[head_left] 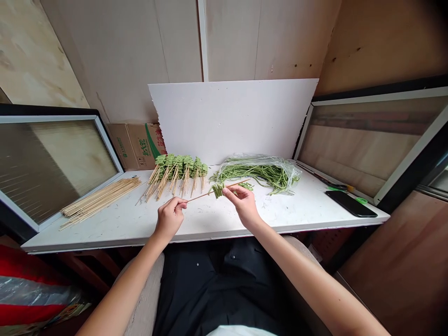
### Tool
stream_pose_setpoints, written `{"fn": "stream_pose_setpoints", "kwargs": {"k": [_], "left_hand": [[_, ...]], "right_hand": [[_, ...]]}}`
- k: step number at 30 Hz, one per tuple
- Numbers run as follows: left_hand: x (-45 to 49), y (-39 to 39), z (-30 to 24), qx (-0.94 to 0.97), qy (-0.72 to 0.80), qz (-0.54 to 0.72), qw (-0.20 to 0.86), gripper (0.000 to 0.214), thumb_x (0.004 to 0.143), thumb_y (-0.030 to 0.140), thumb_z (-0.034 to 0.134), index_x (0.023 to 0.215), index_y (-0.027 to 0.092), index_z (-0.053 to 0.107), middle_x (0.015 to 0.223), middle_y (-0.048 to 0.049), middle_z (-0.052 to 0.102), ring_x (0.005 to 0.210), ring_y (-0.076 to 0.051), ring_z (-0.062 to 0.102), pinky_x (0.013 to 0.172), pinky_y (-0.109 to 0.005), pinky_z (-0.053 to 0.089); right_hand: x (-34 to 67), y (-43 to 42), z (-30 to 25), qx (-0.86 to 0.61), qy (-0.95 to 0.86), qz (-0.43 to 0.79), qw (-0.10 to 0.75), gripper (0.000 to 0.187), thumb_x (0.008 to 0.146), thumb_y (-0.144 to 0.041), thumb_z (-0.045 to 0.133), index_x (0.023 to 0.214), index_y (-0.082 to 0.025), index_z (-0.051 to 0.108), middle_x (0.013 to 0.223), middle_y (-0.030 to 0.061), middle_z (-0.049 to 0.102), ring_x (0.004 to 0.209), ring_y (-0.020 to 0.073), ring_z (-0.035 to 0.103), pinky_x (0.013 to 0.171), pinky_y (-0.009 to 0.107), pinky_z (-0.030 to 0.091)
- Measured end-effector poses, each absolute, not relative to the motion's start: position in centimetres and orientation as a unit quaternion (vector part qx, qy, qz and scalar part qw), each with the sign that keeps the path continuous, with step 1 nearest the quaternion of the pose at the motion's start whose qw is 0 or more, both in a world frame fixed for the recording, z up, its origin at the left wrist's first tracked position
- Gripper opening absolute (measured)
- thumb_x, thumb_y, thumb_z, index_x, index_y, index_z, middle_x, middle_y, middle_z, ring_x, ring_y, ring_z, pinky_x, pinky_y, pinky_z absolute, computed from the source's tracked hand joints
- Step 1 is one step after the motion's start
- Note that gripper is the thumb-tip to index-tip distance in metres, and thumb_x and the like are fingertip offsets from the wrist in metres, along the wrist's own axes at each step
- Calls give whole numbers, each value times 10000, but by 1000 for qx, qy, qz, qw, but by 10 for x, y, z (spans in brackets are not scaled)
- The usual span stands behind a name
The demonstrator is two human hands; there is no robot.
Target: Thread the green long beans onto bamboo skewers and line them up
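My left hand (170, 217) is closed around one end of a thin wooden skewer (199, 197). Short cut pieces of green bean (217, 190) are threaded side by side near the skewer's middle. The thumb and fingers of my right hand (243, 203) pinch at the right side of these pieces, and the skewer's far end sticks out past them. Behind my right hand lies a small heap of cut bean pieces (247, 186), partly hidden by it. Filled bean skewers (180, 168) lie stacked further back on the left.
A bundle of bare skewers (103, 198) lies left on the white table (210, 224). Long whole beans (259, 171) in a clear plastic bag (289, 170) lie back right. A black phone (351, 204) rests near the right edge. A cardboard box (135, 144) and a white board (234, 121) stand behind.
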State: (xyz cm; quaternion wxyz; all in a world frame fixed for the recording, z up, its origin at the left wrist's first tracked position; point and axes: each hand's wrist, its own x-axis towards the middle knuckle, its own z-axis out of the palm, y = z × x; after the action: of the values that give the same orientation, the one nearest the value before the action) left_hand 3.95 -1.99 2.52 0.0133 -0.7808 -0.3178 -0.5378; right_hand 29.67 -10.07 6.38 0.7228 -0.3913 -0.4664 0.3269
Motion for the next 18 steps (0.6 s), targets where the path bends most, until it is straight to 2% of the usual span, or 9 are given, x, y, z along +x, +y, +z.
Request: {"fn": "stream_pose_setpoints", "kwargs": {"k": [9,18], "left_hand": [[40,-19,19,-795,-323,-513,3,267,924,71,481,872,211,703,825,-25,787,782,-179,766,740,-256,575],[42,-19,11,-802,-312,-509,23,286,926,67,470,894,212,714,807,-12,782,766,-177,767,716,-247,573]], "right_hand": [[297,-94,56,-432,-446,320,716,408,671,-586,946,810,-224,821,1102,104,811,984,282,716,824,398,562],[297,-88,47,-435,-428,315,727,386,690,-568,927,802,-219,807,985,89,792,941,266,696,832,395,532]]}}
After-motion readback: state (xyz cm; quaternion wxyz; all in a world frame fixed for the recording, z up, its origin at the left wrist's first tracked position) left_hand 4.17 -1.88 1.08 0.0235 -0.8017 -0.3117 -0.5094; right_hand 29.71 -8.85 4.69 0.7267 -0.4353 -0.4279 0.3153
